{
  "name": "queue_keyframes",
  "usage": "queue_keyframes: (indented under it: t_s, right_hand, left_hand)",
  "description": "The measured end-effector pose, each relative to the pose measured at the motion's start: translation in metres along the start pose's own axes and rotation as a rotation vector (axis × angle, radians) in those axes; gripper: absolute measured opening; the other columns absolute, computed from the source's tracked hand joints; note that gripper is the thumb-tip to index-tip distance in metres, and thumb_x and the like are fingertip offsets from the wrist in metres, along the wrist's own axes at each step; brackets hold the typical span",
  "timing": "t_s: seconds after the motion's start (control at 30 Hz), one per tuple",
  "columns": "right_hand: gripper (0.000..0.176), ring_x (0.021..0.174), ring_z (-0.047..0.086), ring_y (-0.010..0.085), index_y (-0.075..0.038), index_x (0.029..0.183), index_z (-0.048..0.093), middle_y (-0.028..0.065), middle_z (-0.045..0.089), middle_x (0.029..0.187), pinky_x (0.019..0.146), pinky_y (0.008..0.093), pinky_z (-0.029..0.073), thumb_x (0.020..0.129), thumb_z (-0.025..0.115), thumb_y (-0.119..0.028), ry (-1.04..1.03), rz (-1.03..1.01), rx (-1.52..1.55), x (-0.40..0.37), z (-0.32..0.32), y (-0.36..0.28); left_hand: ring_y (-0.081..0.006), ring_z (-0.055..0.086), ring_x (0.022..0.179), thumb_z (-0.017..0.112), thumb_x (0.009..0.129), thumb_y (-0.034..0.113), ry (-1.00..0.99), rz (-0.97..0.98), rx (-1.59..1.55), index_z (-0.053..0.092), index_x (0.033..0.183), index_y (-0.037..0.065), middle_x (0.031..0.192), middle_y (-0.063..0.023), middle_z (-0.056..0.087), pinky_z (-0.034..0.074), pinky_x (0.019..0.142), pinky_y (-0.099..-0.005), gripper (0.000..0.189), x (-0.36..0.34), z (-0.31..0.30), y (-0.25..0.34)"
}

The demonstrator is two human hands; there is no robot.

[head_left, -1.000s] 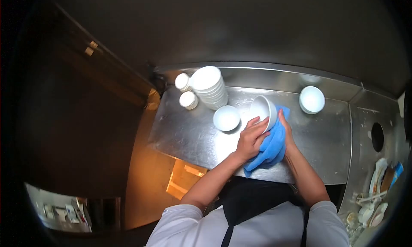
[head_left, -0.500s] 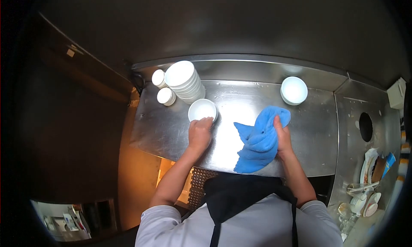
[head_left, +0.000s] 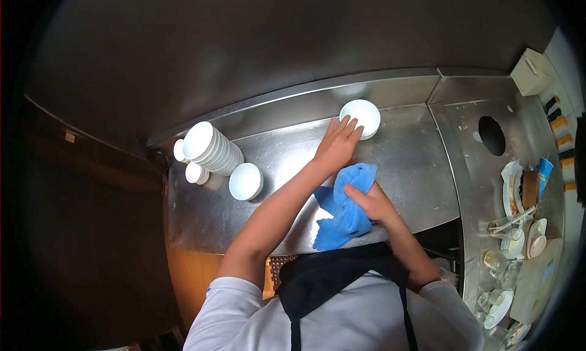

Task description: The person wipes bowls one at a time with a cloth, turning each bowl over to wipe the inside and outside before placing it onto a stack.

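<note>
Inside the far bowl, left fingers reach.

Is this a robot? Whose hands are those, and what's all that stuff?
No robot, just a person's two bare hands. Every picture comes from one camera worn on the person's head, looking forward and down. The right hand holds a blue cloth. The left hand reaches to a white bowl. On the metal counter also stand a tall stack of bowls, smaller stacks and another bowl. Dishes lie at the right.
</note>
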State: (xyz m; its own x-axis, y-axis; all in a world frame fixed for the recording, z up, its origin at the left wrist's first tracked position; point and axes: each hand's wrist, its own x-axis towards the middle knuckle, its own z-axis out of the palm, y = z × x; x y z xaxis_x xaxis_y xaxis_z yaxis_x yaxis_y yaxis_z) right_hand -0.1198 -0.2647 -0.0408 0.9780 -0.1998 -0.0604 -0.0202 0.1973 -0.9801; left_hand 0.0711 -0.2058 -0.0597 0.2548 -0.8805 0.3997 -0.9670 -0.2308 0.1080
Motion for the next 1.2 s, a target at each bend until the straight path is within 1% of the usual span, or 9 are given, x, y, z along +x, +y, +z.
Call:
queue_keyframes:
  t_s: [0.17,0.4,0.5,0.67,0.83,0.87,0.93,1.07,1.2]
  right_hand:
    - [0.036,0.098,0.059,0.0136,-0.002,0.119,0.059,0.0046,0.063,0.106,0.087,0.0316,0.049,0.097,0.063,-0.029,0.096,-0.01,-0.006,-0.019,-0.025,0.01]
    - [0.041,0.105,0.057,0.0154,-0.003,0.124,0.056,0.0059,0.06,0.115,0.093,0.0321,0.046,0.098,0.061,-0.033,0.577,0.068,0.4,-0.026,-0.036,0.034]
    - [0.04,0.111,0.055,0.0181,-0.001,0.125,0.057,0.0083,0.059,0.12,0.096,0.0324,0.044,0.099,0.06,-0.031,0.69,-0.107,0.234,-0.019,-0.025,0.034]
    - [0.038,0.111,0.058,0.0225,0.003,0.123,0.058,0.014,0.062,0.123,0.096,0.0359,0.046,0.097,0.061,-0.024,0.626,-0.616,-0.861,0.006,0.021,-0.012]
    - [0.043,0.101,0.063,0.0198,0.002,0.125,0.057,0.0097,0.066,0.114,0.092,0.0361,0.049,0.099,0.058,-0.032,0.292,-0.103,0.019,0.046,0.022,-0.042]
    - [0.044,0.101,0.063,0.0191,0.002,0.125,0.057,0.009,0.067,0.113,0.092,0.036,0.049,0.099,0.058,-0.032,0.299,0.02,0.245,0.054,0.022,-0.045]
    - [0.041,0.099,0.064,0.0202,0.004,0.124,0.056,0.0077,0.067,0.11,0.091,0.0378,0.05,0.099,0.059,-0.028,0.33,0.091,0.5,0.063,0.034,-0.027]
    - [0.036,0.099,0.065,0.024,0.004,0.121,0.057,0.0083,0.067,0.109,0.089,0.0408,0.051,0.098,0.059,-0.024,0.52,-0.543,-0.238,0.053,0.111,0.053]
    - [0.04,0.109,0.063,0.0255,0.002,0.125,0.056,0.0107,0.064,0.117,0.093,0.0407,0.049,0.098,0.06,-0.027,0.208,-0.341,-0.488,0.046,0.1,-0.02]
  left_hand:
    - [-0.0269,0.053,0.126,0.059,0.089,0.018,-0.502,-0.1,0.029,0.066,0.117,0.011,0.125,-0.0109,0.063,0.024,0.114,-0.0601,0.029,0.04,0.006,-0.011]
    - [-0.032,0.066,0.079,0.052,0.099,0.023,-0.25,-0.336,-0.393,0.066,0.105,0.003,0.081,-0.017,0.066,0.037,0.108,-0.0462,0.024,0.031,-0.023,0.006]
    - [-0.0393,0.061,0.075,0.053,0.099,0.028,-0.046,-0.486,-0.669,0.059,0.091,0.003,0.076,-0.0204,0.062,0.049,0.082,-0.0443,0.028,0.009,-0.042,0.021]
    - [-0.0374,0.067,0.076,0.056,0.098,0.021,-0.059,-0.376,-0.774,0.063,0.104,0.0,0.083,-0.0238,0.066,0.051,0.07,-0.0431,0.023,-0.064,-0.049,0.054]
    - [-0.0127,0.062,0.07,0.056,0.099,0.015,-0.035,-0.501,-1.139,0.065,0.104,0.0,0.076,-0.0071,0.067,0.049,0.066,-0.0324,0.018,-0.094,-0.109,0.07]
    - [-0.007,0.059,0.088,0.057,0.101,0.017,-0.016,-0.474,-1.204,0.064,0.11,-0.001,0.097,-0.0011,0.068,0.047,0.077,-0.0251,0.021,-0.101,-0.113,0.068]
    - [-0.0069,0.059,0.089,0.056,0.101,0.016,0.3,-0.566,-1.311,0.062,0.115,-0.001,0.1,-0.0023,0.067,0.047,0.078,-0.0246,0.023,-0.097,-0.109,0.07]
    - [-0.0071,0.059,0.09,0.053,0.102,0.013,0.429,-0.672,-1.332,0.059,0.119,-0.003,0.104,-0.0035,0.067,0.048,0.078,-0.0243,0.024,-0.105,-0.094,0.042]
    - [-0.006,0.059,0.09,0.054,0.101,0.014,0.08,-0.694,-1.219,0.06,0.113,-0.003,0.104,-0.0034,0.067,0.049,0.078,-0.0225,0.022,-0.135,-0.106,0.026]
